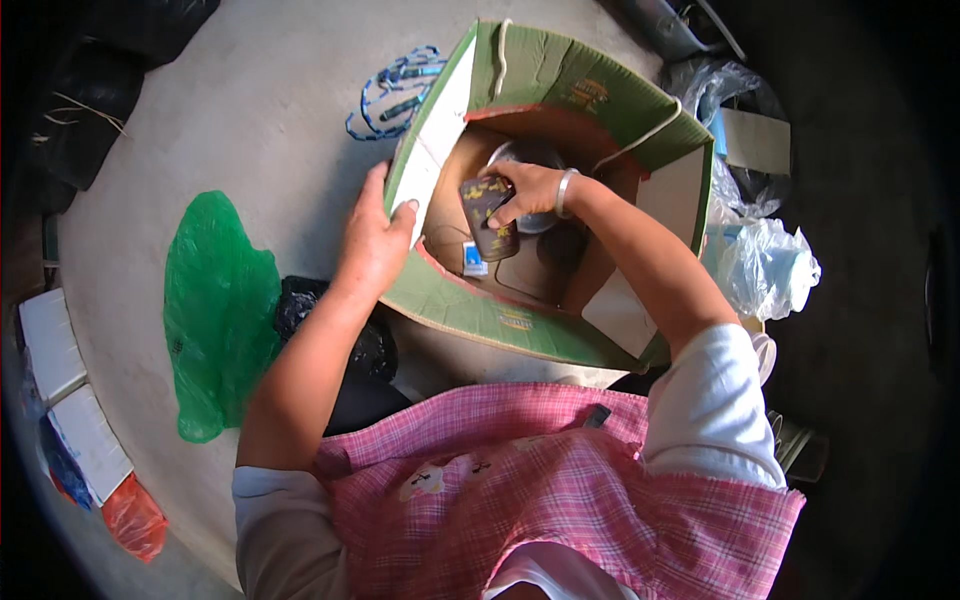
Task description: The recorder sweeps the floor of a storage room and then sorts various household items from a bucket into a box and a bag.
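A large green cardboard box (pixel 555 67) stands before me with its flaps up and cord loops on its far and right sides. My left hand (pixel 379 236) grips the box's left flap, thumb on the white inner face. Inside the box, my right hand (pixel 529 196) holds a dark, flat, rounded object with yellow patches (pixel 491 236) by its upper part. Behind that hand lies a round, shiny metal item (pixel 532 154), partly hidden. A small blue-and-white packet (pixel 474 260) rests on the box floor below the dark object. A dark round shape (pixel 562 246) is also inside.
A green plastic bag (pixel 217 315) lies on the floor at left, beside a black plastic bag (pixel 375 349). Blue beaded strings (pixel 367 97) lie beyond the box's left side. Clear plastic bags (pixel 772 266) stand at right. White boxes (pixel 52 345) and a red bag (pixel 136 517) are at far left.
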Motion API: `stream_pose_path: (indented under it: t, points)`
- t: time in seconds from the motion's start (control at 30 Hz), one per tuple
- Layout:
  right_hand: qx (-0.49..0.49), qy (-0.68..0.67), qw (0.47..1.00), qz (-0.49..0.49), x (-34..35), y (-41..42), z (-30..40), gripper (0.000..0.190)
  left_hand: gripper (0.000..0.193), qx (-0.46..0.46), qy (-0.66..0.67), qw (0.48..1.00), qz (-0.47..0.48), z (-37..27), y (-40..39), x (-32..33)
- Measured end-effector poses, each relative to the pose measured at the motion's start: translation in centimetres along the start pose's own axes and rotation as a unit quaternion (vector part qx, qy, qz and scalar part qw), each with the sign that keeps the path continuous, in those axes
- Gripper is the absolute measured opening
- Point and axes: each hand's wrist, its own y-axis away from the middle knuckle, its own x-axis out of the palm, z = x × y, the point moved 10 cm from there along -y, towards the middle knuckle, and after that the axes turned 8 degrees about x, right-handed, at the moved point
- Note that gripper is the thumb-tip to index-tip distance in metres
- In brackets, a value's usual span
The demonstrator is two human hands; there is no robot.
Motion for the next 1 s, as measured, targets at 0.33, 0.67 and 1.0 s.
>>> stream_pose_path:
  t: [0.33, 0.67, 1.0]
  points:
    - [-0.116, -0.527, 0.83, -0.139, -2.6, 15.8, 5.1, 0.067, 0.066, 0.184, -0.192, 0.964, -0.022, -8.3, 1.3, -1.3]
    - [-0.112, -0.501, 0.835, -0.195, 0.0, 18.5, 1.8, 0.068, 0.077, 0.099, 0.134, 0.973, 0.162, -10.4, 3.2, 6.4]
    - [-0.076, -0.482, 0.842, -0.231, -0.8, 18.5, 1.3, 0.04, 0.073, 0.227, 0.008, 0.963, 0.144, -12.4, 3.8, 6.4]
